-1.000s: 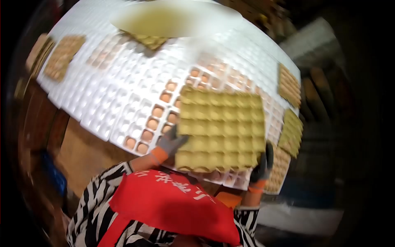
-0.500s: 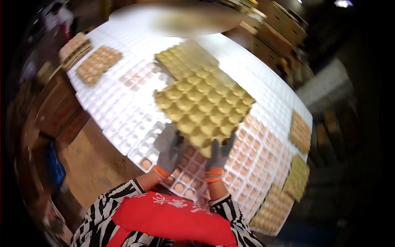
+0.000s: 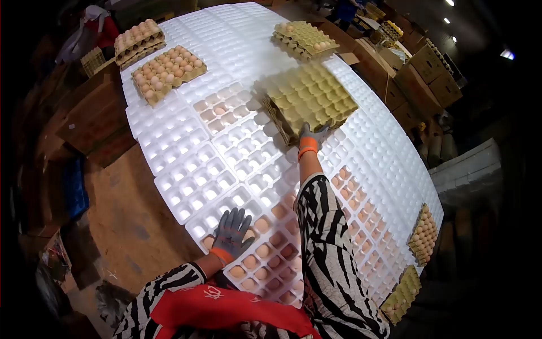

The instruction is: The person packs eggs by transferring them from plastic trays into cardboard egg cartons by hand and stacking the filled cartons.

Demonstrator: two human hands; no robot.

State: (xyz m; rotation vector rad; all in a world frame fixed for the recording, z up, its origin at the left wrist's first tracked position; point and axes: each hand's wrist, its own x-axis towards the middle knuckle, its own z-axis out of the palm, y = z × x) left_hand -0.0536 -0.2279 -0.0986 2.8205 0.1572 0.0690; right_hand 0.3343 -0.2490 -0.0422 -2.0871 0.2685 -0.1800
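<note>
My right hand (image 3: 314,138), in a grey glove with an orange cuff, reaches forward and grips the near edge of a yellowish pulp egg tray (image 3: 307,93). That tray lies on top of a small stack, its cups without eggs. Nearer to me, my left hand (image 3: 231,233), gloved the same way, rests with spread fingers on a white moulded foam tray, holding nothing. Brown eggs (image 3: 263,250) sit in the foam cups beside it and under my right arm.
White foam trays (image 3: 186,172) cover the table. Filled egg trays (image 3: 169,72) stand at far left, another stack (image 3: 305,38) at the back, more along the right edge (image 3: 425,234). Cardboard boxes (image 3: 423,73) are piled behind. A person (image 3: 99,25) stands at upper left.
The pulp tray, earlier between both hands close to me, is now farther off on the stack. My left hand has let go and come down onto the foam tray; my right arm has stretched forward.
</note>
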